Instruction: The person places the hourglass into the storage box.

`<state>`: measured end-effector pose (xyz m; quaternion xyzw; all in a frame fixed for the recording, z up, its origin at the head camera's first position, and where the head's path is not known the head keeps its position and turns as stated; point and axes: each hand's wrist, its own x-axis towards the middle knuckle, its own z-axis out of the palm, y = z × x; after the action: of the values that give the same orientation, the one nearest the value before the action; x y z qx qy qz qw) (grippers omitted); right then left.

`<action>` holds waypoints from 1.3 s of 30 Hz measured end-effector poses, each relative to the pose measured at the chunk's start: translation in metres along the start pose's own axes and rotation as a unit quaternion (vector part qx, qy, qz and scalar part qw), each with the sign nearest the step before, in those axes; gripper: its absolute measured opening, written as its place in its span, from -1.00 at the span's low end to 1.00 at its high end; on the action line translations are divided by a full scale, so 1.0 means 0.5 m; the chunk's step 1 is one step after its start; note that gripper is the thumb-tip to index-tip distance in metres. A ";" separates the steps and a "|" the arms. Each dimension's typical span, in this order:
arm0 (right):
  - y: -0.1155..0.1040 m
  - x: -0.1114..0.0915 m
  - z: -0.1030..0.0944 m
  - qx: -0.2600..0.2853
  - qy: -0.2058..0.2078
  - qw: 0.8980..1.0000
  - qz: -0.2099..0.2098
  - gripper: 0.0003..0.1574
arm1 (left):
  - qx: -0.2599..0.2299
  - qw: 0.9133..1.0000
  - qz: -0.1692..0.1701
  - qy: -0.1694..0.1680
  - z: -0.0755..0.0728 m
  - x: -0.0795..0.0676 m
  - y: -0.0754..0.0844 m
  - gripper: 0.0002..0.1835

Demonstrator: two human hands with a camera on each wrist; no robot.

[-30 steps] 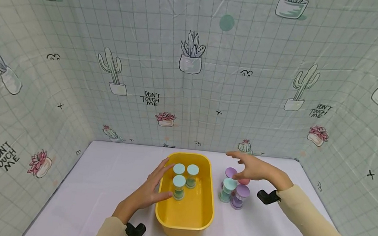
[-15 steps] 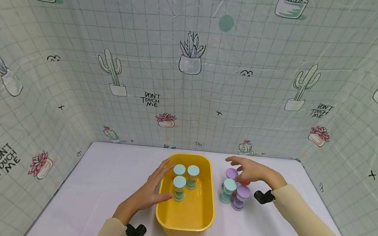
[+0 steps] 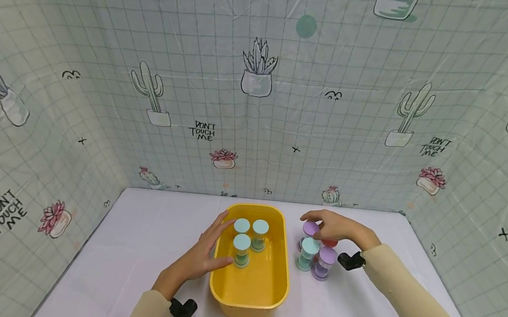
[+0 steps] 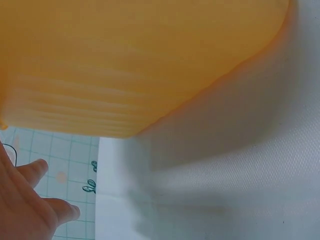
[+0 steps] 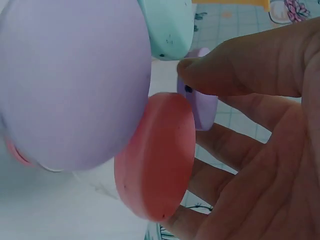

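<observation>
- Purple-capped sand timer [image 3: 309, 228] upright on the white tabletop [image 3: 135, 241], at the back of a close cluster, right of the yellow bin [image 3: 247, 313].
- At its cap, the right hand [image 3: 337, 227], with thumb tip at the near edge and forefinger round toward the far edge. Cannot tell a firm pinch from a mere touch.
- Just in front of it, a mint-capped sand timer [image 3: 309, 247], also upright.
- Right of the mint one, nearest the person in this group, a front purple-capped sand timer [image 3: 327, 256], very large in the right wrist view.
- Behind that, half hidden below the hand in the head view, a coral-capped sand timer [image 5: 160, 160]; in the right wrist view, fingers beyond its cap.
- Inside the bin, toward the far left, all upright: a back-left pale-blue-capped sand timer [image 3: 241, 225], a back-right pale-blue-capped sand timer [image 3: 260, 228] and a front pale-blue-capped sand timer [image 3: 241, 244], with green sand low in the last two.
- Over the bin's left rim, the left hand [image 3: 199, 257], fingers spread, thumb apart, grasping nothing. Cannot tell any contact with rim or timers.
- On the wrists, black mounts [image 3: 183, 310] beside cream sleeves [image 3: 413, 300].
- Beyond the tabletop, a gridded backdrop [image 3: 265, 129] with printed cacti and "DON'T TOUCH ME".
</observation>
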<state>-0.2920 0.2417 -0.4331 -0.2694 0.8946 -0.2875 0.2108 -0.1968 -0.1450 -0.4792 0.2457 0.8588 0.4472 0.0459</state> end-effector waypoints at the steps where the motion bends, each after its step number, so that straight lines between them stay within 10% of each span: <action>1: -0.001 0.002 0.000 -0.005 0.002 1.000 -0.002 -0.28 | 0.000 1.000 0.000 -0.001 0.000 0.000 0.000 -0.04; 22: -0.023 0.056 0.000 -0.040 0.009 0.997 0.068 -0.08 | -0.001 1.000 0.000 -0.004 -0.002 0.002 -0.003 -0.04; 39: -0.027 0.056 0.003 -0.051 0.020 0.997 0.058 -0.43 | -0.010 1.000 -0.009 -0.006 0.001 0.000 -0.001 -0.04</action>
<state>-0.3075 0.2149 -0.4320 -0.2220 0.9263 -0.2338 0.1950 -0.1965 -0.1448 -0.4799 0.2398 0.8560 0.4544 0.0573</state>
